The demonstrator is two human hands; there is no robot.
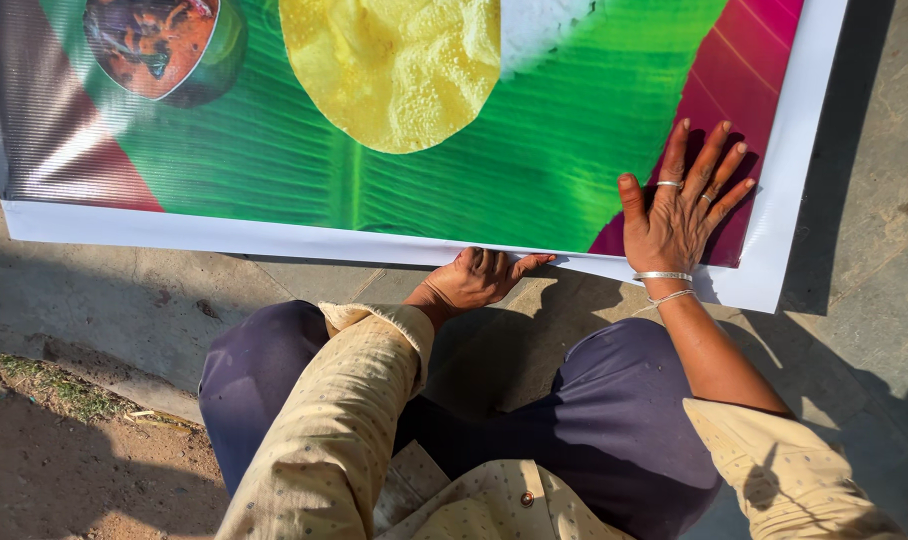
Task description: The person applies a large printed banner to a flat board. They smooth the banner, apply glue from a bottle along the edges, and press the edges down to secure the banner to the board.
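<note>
The large glossy printed vinyl banner point(394, 190) lies flat ahead, long axis left–right; the right hand point(679, 215) presses spread on it — the left hand point(474, 280) pinches its near white edge.

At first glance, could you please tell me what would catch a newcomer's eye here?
A glossy printed banner with a green leaf pattern covers the stone pavement, with a large yellow disc pictured at top centre. The right hand presses flat on its magenta corner, while the left hand grips its white lower edge.
</note>
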